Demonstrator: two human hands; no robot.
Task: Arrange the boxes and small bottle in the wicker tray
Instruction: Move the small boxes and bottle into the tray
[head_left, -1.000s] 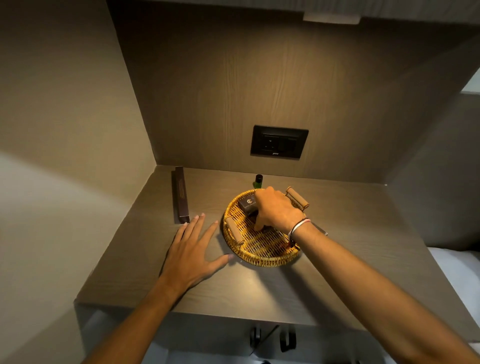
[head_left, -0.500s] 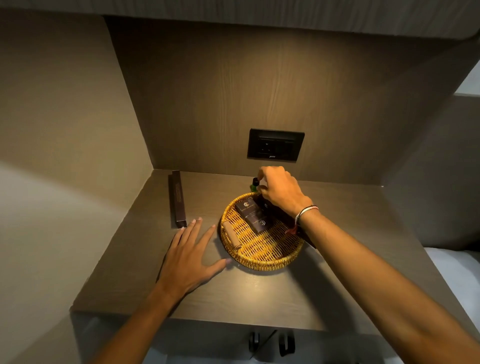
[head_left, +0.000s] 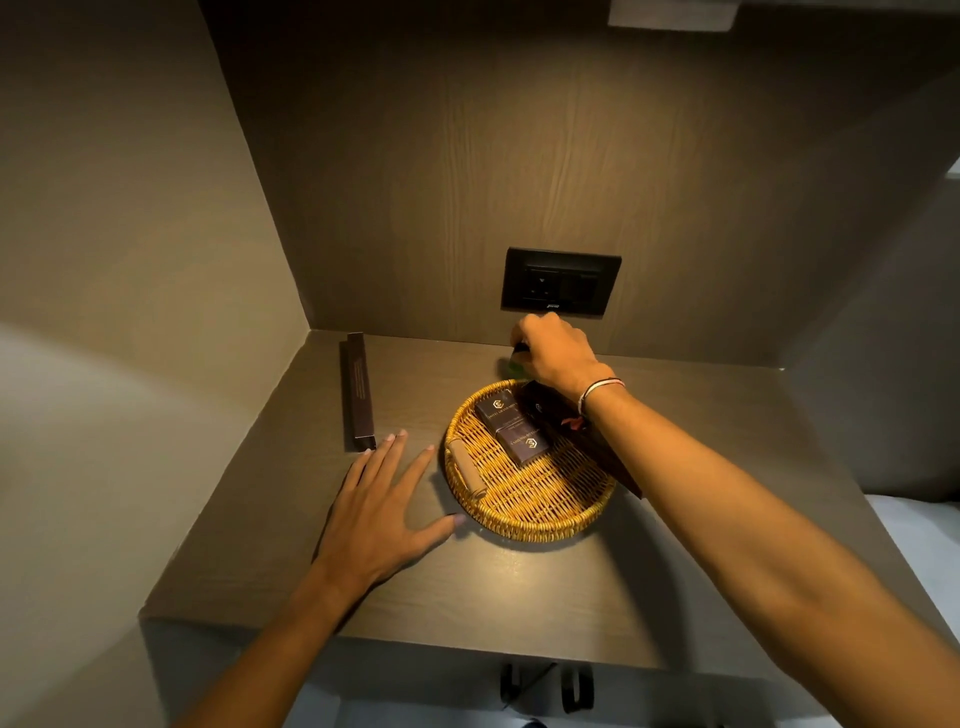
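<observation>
A round wicker tray (head_left: 524, 512) sits on the brown shelf. Two small dark boxes (head_left: 511, 428) with gold logos lie inside it at the back, and a longer dark box (head_left: 566, 431) leans over its right rim under my wrist. My right hand (head_left: 556, 358) is behind the tray, its fingers closed around the small green bottle (head_left: 514, 366) with a black cap, mostly hidden. My left hand (head_left: 384, 504) lies flat on the shelf with fingers spread, its thumb beside the tray's left rim. A long thin dark box (head_left: 357, 389) lies by the left wall.
A black wall socket (head_left: 561, 280) is set in the back panel just above my right hand. Walls close the shelf (head_left: 311, 561) on the left, back and right. Dark hooks (head_left: 545, 686) hang below the shelf's front edge.
My right hand left the boxes in the tray, reached back over the rim and closed on the small bottle. My left hand stayed flat on the shelf.
</observation>
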